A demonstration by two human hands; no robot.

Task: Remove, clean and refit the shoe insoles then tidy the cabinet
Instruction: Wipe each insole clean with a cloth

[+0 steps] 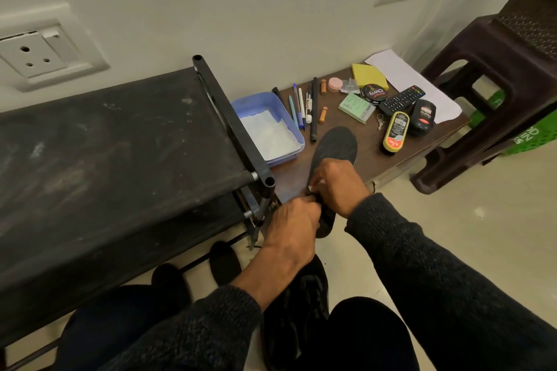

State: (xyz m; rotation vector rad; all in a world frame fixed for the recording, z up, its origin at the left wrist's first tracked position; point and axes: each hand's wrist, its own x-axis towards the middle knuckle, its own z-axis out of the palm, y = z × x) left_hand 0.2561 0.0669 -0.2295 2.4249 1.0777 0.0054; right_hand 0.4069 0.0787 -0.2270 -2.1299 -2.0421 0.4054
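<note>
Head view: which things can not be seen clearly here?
- Insole: its middle hidden under the right hand and left hand.
- White bit at the fingers: too small to identify.
- Shoe on the floor: dark, partly behind the left forearm.
- Keys: too small.

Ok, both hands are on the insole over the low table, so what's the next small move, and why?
Probably stroke the white wipe toward the toe. The left hand grips the dark insole near its heel, and the right hand presses something white against it; the toe end beyond lies uncovered.
</note>
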